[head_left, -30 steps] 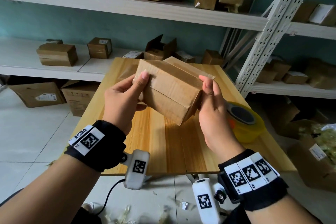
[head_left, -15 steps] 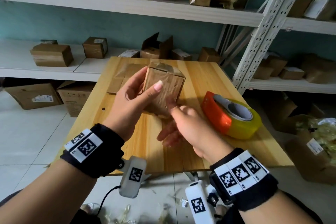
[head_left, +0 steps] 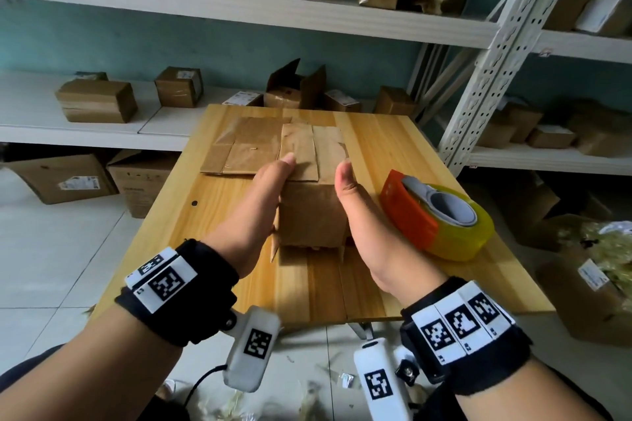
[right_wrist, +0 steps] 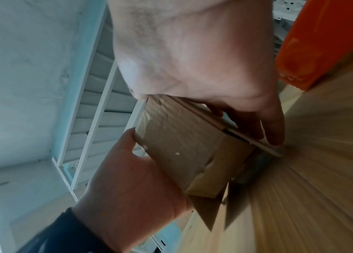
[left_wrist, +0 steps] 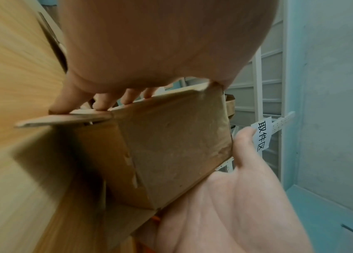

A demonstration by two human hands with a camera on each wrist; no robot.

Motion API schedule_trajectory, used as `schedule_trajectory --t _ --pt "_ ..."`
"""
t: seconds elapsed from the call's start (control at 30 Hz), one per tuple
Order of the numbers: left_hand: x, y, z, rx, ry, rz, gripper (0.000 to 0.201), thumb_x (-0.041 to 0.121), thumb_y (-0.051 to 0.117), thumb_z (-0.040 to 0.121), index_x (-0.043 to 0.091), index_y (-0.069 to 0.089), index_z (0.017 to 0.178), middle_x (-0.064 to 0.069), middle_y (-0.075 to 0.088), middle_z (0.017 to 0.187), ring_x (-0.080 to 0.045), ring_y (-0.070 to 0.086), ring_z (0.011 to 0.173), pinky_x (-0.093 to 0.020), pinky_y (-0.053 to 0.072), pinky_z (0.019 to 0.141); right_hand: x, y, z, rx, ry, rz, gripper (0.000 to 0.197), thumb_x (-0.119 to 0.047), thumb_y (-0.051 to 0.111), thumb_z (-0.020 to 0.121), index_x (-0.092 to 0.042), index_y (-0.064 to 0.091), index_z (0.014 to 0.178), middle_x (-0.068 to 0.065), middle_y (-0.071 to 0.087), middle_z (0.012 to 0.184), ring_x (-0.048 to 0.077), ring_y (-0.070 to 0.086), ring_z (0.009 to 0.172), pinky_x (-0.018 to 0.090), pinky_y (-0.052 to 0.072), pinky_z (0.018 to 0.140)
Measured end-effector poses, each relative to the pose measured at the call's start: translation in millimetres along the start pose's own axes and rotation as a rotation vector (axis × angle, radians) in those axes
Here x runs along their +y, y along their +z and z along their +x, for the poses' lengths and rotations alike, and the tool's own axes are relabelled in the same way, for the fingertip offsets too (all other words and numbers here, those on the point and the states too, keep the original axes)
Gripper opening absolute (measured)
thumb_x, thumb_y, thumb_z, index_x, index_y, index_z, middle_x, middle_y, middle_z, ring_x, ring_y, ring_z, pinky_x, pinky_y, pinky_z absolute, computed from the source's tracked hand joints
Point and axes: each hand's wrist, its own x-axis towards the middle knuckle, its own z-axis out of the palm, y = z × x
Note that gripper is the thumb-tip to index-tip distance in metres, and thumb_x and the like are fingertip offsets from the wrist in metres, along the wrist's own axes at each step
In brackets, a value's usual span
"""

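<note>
Cardboard, brown and creased, makes up the small box (head_left: 313, 212) that stands on the wooden table (head_left: 191, 249), a little right of the middle and close to the person. One square end faces the person, and the long axis seems to run straight away from them toward the shelves (head_left: 27, 113), level with the tabletop rather than tipped. The top face is closed, with a seam running along that same line. At the bottom near corners, loose flaps (head_left: 275, 249) splay outward onto the wood. The left hand (head_left: 253, 212) lies flat against the box's left wall, with its thumb (head_left: 285, 164) laid over the top edge; the left wrist view shows its fingers (left_wrist: 69, 95) straight, their tips on a flap edge down by the table. The right hand (head_left: 369, 225) presses its palm on the opposite wall, thumb (head_left: 343, 178) upright and clear of the top, and its fingers (right_wrist: 272, 123) reach down the side to the flap at the base. So the box is squeezed between two open palms, neither hand pinching it. A flattened sheet of cardboard (head_left: 246, 143) lies just behind and to the left, partly under the box's far end. An orange and yellow tape dispenser (head_left: 444, 225) rests near the right hand, apart from the box.
</note>
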Motion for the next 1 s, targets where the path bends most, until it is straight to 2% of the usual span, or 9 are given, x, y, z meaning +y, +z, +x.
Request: schedule_trajectory --t 0.17,0.3,0.4,0.5,0.57,0.63,0.77,0.83,1.0 --pt "-0.6 -1.6 2.3 0.047 -0.066 0.038 0.046 0.059 0.056 0.095 0.023 0.065 0.122 -0.003 0.069 0.124 -0.027 0.062 0.121 -0.049 0.042 0.115 1.8 -4.3 6.5 -0.014 -0.007 -0.057 0.1 -0.103 0.035 0.076 -0.049 0.031 0.16 -0.018 0.036 0.166 0.016 0.032 0.154 0.041 0.031 0.112" --pt "1.2 0.6 3.0 0.089 -0.016 -0.058 0.014 0.03 0.05 0.108 0.037 0.061 0.112 0.005 0.07 0.107 -0.015 0.065 0.1 -0.048 0.05 0.108 0.0 -6.9 4.9 0.015 0.007 -0.14 0.091 -0.095 0.038 0.083 -0.045 0.036 0.158 -0.023 0.045 0.142 0.001 0.037 0.129 0.032 0.029 0.101" --pt "-0.7 0.5 5.6 0.134 0.034 -0.048 0.033 0.023 0.047 0.11 0.032 0.052 0.141 0.004 0.067 0.118 -0.015 0.067 0.103 -0.045 0.055 0.103 -2.8 -0.6 1.5 0.03 0.007 -0.186 0.089 -0.091 0.036 0.086 -0.041 0.035 0.159 -0.015 0.052 0.145 0.0 0.04 0.108 0.025 0.033 0.092" --pt "-5.2 -2.7 8.5 0.151 0.043 -0.007 0.051 0.02 0.047 0.11 0.031 0.037 0.159 0.002 0.059 0.135 -0.014 0.066 0.106 -0.033 0.059 0.094 1.3 3.6 5.3 0.043 -0.011 -0.277 0.081 -0.088 0.037 0.088 -0.038 0.043 0.151 -0.026 0.056 0.107 -0.009 0.046 0.078 0.008 0.039 0.068" --pt "-9.2 -4.4 11.0 0.148 0.091 0.059 0.055 0.02 0.051 0.109 0.034 0.034 0.161 0.009 0.052 0.147 -0.01 0.062 0.12 -0.028 0.056 0.098 5.7 2.5 10.9 0.039 -0.016 -0.345 0.084 -0.095 0.037 0.083 -0.033 0.054 0.137 -0.013 0.069 0.115 -0.002 0.058 0.088 0.022 0.054 0.087" --pt "-11.5 -4.0 12.9 0.145 0.152 0.138 0.051 0.021 0.051 0.109 0.036 0.042 0.157 0.014 0.045 0.15 -0.009 0.051 0.136 -0.034 0.047 0.115 13.5 -2.1 17.6 0.03 -0.014 -0.384 0.099 -0.103 0.039 0.073 -0.028 0.055 0.137 0.002 0.069 0.135 0.013 0.065 0.111 0.042 0.054 0.104" --pt "-17.6 -2.6 18.5 0.127 0.216 0.231 0.035 0.028 0.055 0.108 0.039 0.061 0.141 0.01 0.047 0.158 -0.012 0.045 0.146 -0.042 0.041 0.121 18.6 -6.9 20.2 0.028 -0.2 -0.262 0.093 -0.084 0.055 0.088 -0.046 0.02 0.165 -0.028 0.032 0.162 -0.005 0.033 0.141 0.02 0.033 0.11" --pt "-19.0 -3.9 19.6 0.115 0.209 0.293 0.036 0.037 0.058 0.106 0.042 0.062 0.141 0.01 0.04 0.164 -0.01 0.036 0.152 -0.044 0.035 0.124 19.9 -7.0 19.9 0.042 -0.297 -0.261 0.074 -0.066 0.057 0.099 -0.048 0.026 0.163 -0.031 0.028 0.164 -0.011 0.026 0.144 0.012 0.026 0.106" --pt "-15.3 -6.3 21.2 0.062 0.172 0.208 0.034 0.029 0.064 0.104 0.033 0.067 0.138 0.009 0.066 0.138 -0.007 0.064 0.122 -0.024 0.054 0.102 20.0 -11.5 24.3 0.088 -0.296 -0.182 0.052 -0.051 0.062 0.102 -0.045 0.051 0.152 -0.023 0.046 0.159 -0.009 0.038 0.139 0.017 0.033 0.111"
